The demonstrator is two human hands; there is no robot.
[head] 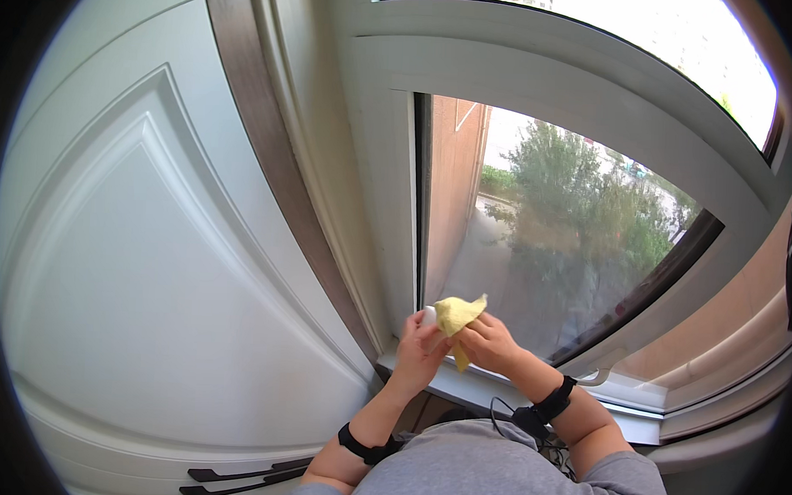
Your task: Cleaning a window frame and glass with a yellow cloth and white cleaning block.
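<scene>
Both hands are close together in front of the lower left part of a window pane [566, 253]. My left hand [420, 353] grips a small white object [429, 316], mostly covered by the fingers; its kind cannot be told. A yellow cloth [458, 314] is bunched in my right hand [491, 342], right beside the white object, with one corner sticking up and another hanging down between the hands. Whether the cloth touches the white object is hard to tell.
A white panelled cabinet door [140, 271] with black handles [250, 483] fills the left side. The white window frame [539, 72] surrounds the pane. Below the hands runs a windowsill [473, 389]; a light window handle [594, 379] sits to the right. A black cable [495, 408] hangs near my right forearm.
</scene>
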